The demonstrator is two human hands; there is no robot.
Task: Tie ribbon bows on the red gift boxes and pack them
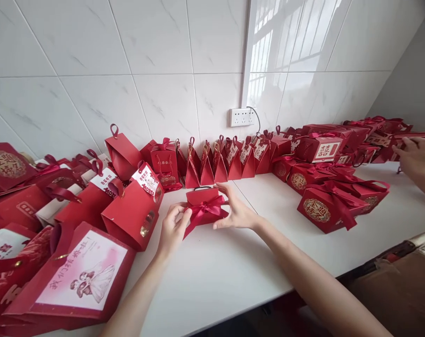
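A small red gift box [198, 197] with a dark handle stands on the white table in front of me. Around its front runs a glossy crimson ribbon [207, 207], tied in a bow with one tail hanging to the lower left. My left hand [173, 226] is closed at the box's left edge, thumb and fingers pinched by the ribbon. On the opposite side, my right hand [237, 209] curves around the box, fingers at its upper right edge and thumb lower down beside the bow's loop. Part of each hand's contact is hidden.
Left of me, red boxes [131, 210] crowd together, including one with a wedding-couple picture [82, 276]. Triangular boxes [219, 164] line the wall below a power strip [242, 117]. Ribboned boxes [327, 206] pile up rightward. Another person's hand [417, 157] is at far right.
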